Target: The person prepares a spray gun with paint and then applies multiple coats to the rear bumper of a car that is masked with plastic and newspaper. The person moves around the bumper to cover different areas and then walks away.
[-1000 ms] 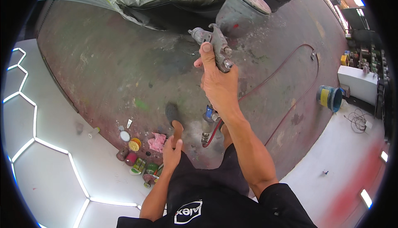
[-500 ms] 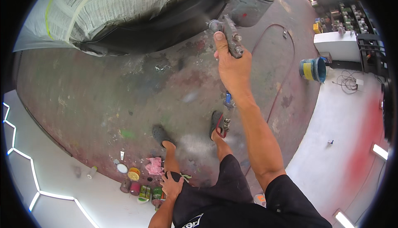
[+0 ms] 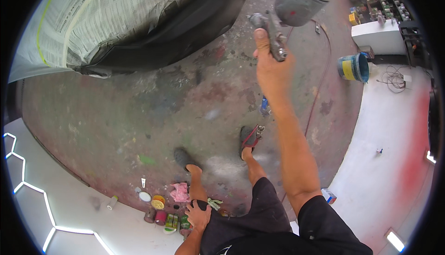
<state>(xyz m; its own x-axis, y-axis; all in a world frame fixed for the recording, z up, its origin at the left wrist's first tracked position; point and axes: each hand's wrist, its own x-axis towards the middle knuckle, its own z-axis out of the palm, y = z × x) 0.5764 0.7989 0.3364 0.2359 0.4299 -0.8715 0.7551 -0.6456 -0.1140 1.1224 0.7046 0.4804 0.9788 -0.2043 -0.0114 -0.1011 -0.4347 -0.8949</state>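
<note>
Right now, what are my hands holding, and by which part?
Your right hand grips a spray gun by its handle; your left hand rests on your leg, empty.

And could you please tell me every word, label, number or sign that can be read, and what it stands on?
Newspaper sheets: dense print, mostly too small to read; wording not copied here.
Blue bucket: yellow label, too small to read.
Green tin: label too small to read.
Black shirt: white mark, cut off at the picture's edge.
Spray gun: no readable marking.

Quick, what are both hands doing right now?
Left hand: open, resting on the left leg.
Right hand: closed around a spray gun.
</note>
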